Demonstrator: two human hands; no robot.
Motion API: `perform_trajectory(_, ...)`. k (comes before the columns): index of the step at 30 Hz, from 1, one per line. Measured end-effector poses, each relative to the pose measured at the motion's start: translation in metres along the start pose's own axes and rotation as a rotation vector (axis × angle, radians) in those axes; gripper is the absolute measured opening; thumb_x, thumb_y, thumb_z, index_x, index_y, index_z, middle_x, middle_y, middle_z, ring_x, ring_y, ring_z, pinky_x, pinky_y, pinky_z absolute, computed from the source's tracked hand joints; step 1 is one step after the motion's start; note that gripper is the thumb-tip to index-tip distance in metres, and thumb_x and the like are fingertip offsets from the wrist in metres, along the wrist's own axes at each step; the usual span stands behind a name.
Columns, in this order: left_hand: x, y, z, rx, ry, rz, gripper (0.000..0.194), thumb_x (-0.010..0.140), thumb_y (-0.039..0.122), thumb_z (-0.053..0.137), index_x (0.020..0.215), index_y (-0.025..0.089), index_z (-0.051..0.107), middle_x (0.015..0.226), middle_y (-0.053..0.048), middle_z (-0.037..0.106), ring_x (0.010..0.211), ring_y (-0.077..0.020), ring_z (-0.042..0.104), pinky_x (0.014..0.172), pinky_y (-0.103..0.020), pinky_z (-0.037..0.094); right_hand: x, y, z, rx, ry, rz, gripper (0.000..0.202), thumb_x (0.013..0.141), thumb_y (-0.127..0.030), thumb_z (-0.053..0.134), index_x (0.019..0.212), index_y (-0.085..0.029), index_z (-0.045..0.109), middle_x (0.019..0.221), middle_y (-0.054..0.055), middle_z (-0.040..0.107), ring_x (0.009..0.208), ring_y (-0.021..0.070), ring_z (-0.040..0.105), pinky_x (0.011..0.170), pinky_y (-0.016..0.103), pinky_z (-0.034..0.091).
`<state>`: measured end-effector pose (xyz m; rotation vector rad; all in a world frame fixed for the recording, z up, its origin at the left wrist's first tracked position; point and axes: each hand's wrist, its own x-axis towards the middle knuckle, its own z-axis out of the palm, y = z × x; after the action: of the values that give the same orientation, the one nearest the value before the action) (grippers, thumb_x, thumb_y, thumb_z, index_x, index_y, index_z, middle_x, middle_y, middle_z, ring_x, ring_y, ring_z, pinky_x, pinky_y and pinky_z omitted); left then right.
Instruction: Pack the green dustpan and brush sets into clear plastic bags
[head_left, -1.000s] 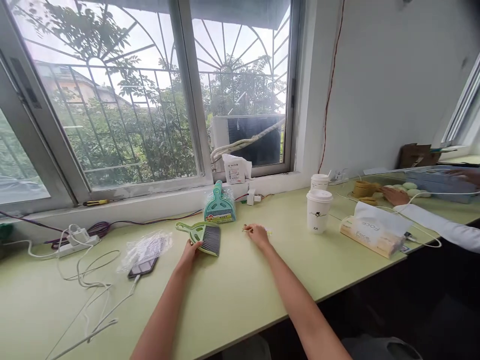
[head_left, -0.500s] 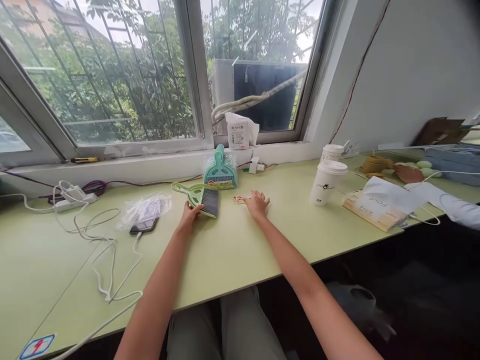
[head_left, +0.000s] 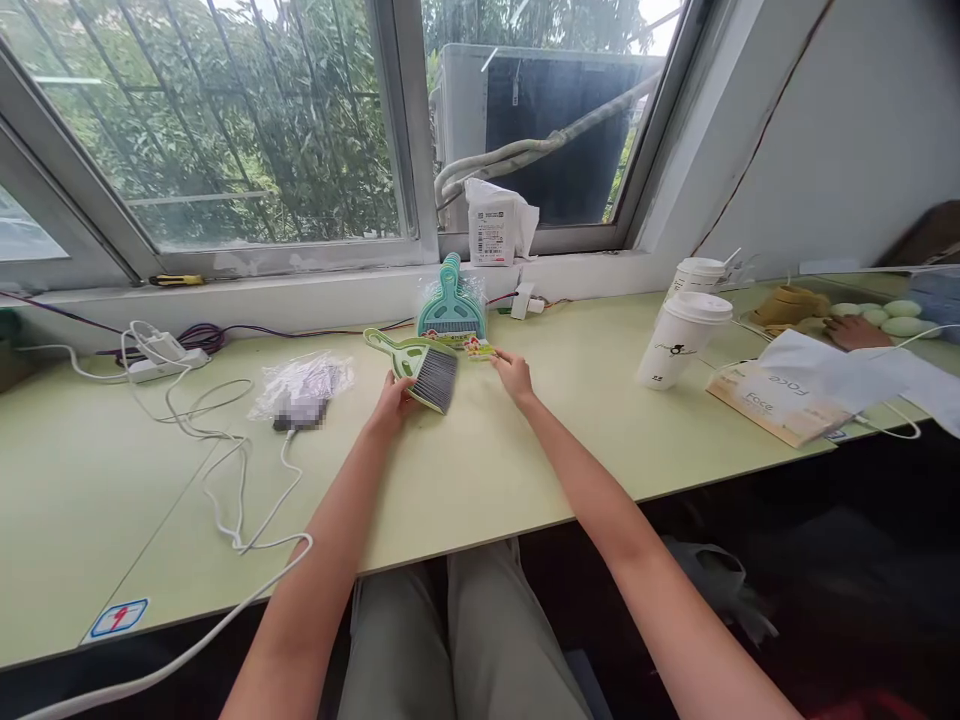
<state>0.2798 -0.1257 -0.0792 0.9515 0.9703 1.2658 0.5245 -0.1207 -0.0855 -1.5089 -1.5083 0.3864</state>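
Brush (head_left: pixel 429 367) lies mid-counter (head_left: pixel 480 470); our left hand (head_left: pixel 393 402) grips its near bristle end, our right hand (head_left: pixel 513 372) pinches a small label (head_left: pixel 480 349) beside the teal dustpan (head_left: pixel 451 313).

green desk (head_left: pixel 480 480), brush (head_left: pixel 420 362), cups (head_left: pixel 679 338), cables (head_left: pixel 225 470)

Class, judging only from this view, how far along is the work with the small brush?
Done: the green hand brush with grey bristles lies unwrapped beside its crumpled clear wrapper. In hand: left hand grips it; right hand touches a small colourful label. Left: teal dustpan remains wrapped.
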Motion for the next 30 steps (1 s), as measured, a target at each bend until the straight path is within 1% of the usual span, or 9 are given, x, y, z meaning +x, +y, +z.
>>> perform_trajectory(1,-0.001,0.001,0.002,-0.029,-0.007,-0.009,0.038,0.068,0.013,0.06,0.103,0.023,0.053,0.092,0.0,0.065,0.069,-0.0107,0.062,0.065,-0.024,0.054,-0.003,-0.008,0.0,0.062,-0.014,-0.07,0.04,0.093,-0.036,0.044,0.129,-0.023,0.057,0.132,0.009,0.059,0.13,0.0231,0.047,0.109,0.045,0.032)
perform_trajectory(3,-0.003,0.001,0.006,-0.099,-0.031,-0.029,0.037,0.068,0.013,0.061,0.104,0.021,0.055,0.093,-0.002,0.066,0.072,-0.0118,0.063,0.065,-0.024,0.055,-0.013,-0.025,0.004,0.054,-0.065,-0.222,0.042,0.094,-0.037,0.043,0.134,-0.027,0.052,0.14,0.005,0.051,0.138,0.0216,0.036,0.111,0.045,0.029)
perform_trajectory(5,-0.005,0.001,0.011,-0.162,-0.05,-0.033,0.034,0.069,0.017,0.062,0.102,0.018,0.058,0.094,-0.004,0.067,0.075,-0.0128,0.064,0.065,-0.024,0.054,-0.025,-0.038,0.01,-0.097,-0.121,-0.357,0.041,0.095,-0.034,0.042,0.134,-0.03,0.051,0.148,0.002,0.041,0.144,0.0219,0.024,0.115,0.054,0.014)
perform_trajectory(7,-0.008,0.0,0.015,-0.18,-0.07,-0.01,0.034,0.069,0.022,0.066,0.102,0.018,0.059,0.097,-0.004,0.067,0.077,-0.0133,0.064,0.063,-0.023,0.053,-0.035,-0.045,0.019,-0.274,-0.179,-0.401,0.041,0.096,-0.029,0.038,0.136,-0.031,0.049,0.154,0.002,0.03,0.146,0.0223,0.015,0.113,0.063,-0.001)
perform_trajectory(12,-0.013,-0.005,0.02,-0.035,-0.112,0.048,0.054,0.058,0.02,0.077,0.108,0.022,0.057,0.104,-0.003,0.067,0.085,-0.0155,0.065,0.068,-0.025,0.053,-0.041,-0.041,0.029,-0.435,-0.285,-0.288,0.046,0.098,-0.027,0.029,0.143,-0.03,0.037,0.158,0.005,0.016,0.147,0.0229,0.005,0.107,0.071,-0.003)
perform_trajectory(21,-0.013,-0.012,0.022,0.03,-0.071,0.131,0.063,0.05,0.016,0.079,0.109,0.018,0.057,0.11,-0.008,0.067,0.1,-0.0252,0.064,0.082,-0.037,0.054,-0.036,-0.041,0.026,-0.4,-0.244,-0.203,0.049,0.096,-0.041,0.035,0.144,-0.035,0.033,0.16,0.002,0.006,0.147,0.0258,-0.002,0.108,0.069,-0.003)
perform_trajectory(24,-0.014,-0.013,0.025,0.031,-0.02,0.149,0.067,0.047,0.015,0.081,0.109,0.017,0.057,0.11,-0.009,0.067,0.103,-0.0278,0.063,0.085,-0.039,0.053,-0.035,-0.041,0.027,-0.29,-0.214,-0.148,0.058,0.094,-0.043,0.039,0.148,-0.034,0.023,0.16,0.003,0.001,0.147,0.0274,-0.004,0.107,0.07,0.003)
perform_trajectory(27,-0.015,-0.013,0.027,0.029,-0.012,0.164,0.069,0.047,0.018,0.083,0.111,0.017,0.058,0.11,-0.01,0.067,0.104,-0.0295,0.063,0.086,-0.041,0.052,-0.035,-0.043,0.028,0.019,-0.112,-0.01,0.071,0.089,-0.042,0.051,0.15,-0.027,0.017,0.159,0.01,0.009,0.147,0.0282,0.009,0.11,0.063,0.021)
perform_trajectory(30,-0.016,-0.013,0.028,0.03,-0.021,0.162,0.071,0.045,0.02,0.085,0.11,0.016,0.058,0.109,-0.011,0.067,0.103,-0.0297,0.062,0.086,-0.04,0.052,-0.035,-0.044,0.03,0.503,-0.198,0.193,0.062,0.085,-0.032,0.06,0.14,-0.021,0.034,0.145,0.015,0.043,0.129,0.0248,0.048,0.102,0.046,0.044)
